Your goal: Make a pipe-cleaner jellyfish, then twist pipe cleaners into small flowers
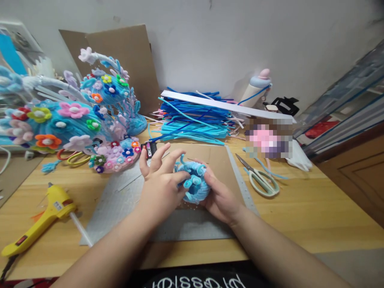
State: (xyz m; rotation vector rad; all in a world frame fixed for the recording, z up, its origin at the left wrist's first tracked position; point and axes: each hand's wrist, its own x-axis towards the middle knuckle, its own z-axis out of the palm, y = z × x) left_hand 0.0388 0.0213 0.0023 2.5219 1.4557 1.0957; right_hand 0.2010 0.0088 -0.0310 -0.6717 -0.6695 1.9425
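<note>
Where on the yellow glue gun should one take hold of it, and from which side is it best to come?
Probably the handle of the glue gun, the thick part reaching toward the near left table edge. It lies flat on the wooden table, nozzle end pointing right with a white glue stick beside it, so come from above and the near left, away from the tip. The left hand is nearer; both hands hold a blue fuzzy piece.

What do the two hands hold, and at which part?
Both hold a fuzzy light-blue pipe-cleaner ball: left hand at its left side, right hand under its right side.
</note>
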